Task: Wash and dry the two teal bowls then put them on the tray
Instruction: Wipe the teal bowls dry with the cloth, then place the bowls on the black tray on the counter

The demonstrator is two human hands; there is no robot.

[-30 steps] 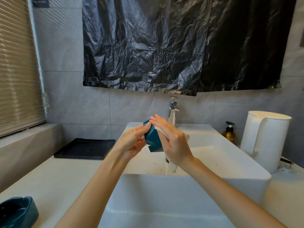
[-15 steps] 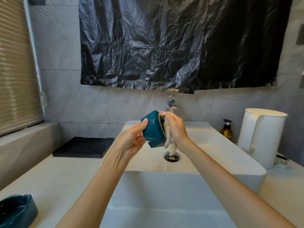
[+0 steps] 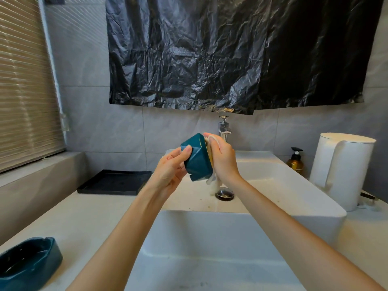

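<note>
Teal and tipped on its side, the held bowl (image 3: pixel 196 158) sits above the sink (image 3: pixel 294 211), mouth facing right; the left hand (image 3: pixel 171 171) grips its base, fingers curled round it; the right hand (image 3: pixel 223 160) clutches a pale cloth (image 3: pixel 212 182) and presses it into the mouth. The tray (image 3: pixel 114 182) lies on the counter (image 3: pixel 94 217) to the left, nearer the left hand; two teal bowls in all, the second bowl (image 3: pixel 27 263) at the counter's near left; one tray; one cloth.

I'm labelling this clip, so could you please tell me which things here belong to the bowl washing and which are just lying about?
In the job: held bowl, cloth, left hand, right hand, counter bowl, tray, sink, tap.
Lying about: jug, soap bottle, plastic sheet, blind.
</note>
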